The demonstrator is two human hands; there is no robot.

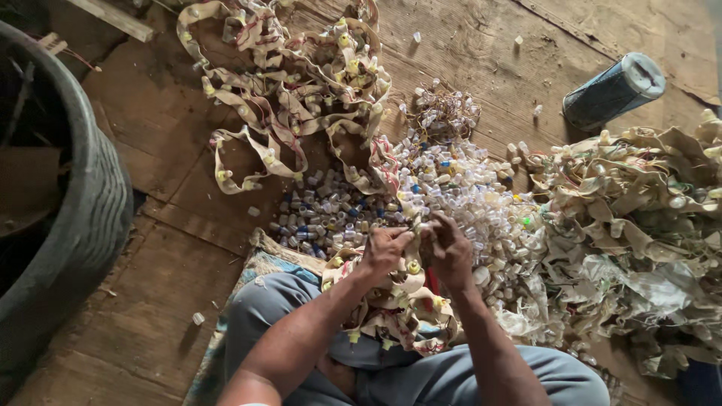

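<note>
Your left hand [385,252] and right hand [450,252], both pinching beige paper strip studded with small yellow-white plastic caps [398,301]; strip trails near, toward your lap; loose cap pile [451,188] just beyond.

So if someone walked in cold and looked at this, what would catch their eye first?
Probably the pale heap of small plastic caps on the wooden floor, right in the middle. Just below it, the left hand and right hand pinch a beige strip studded with yellowish pieces, draped over the lap. More tangled strips lie at the top, and crumpled ones pile up on the right.
</note>
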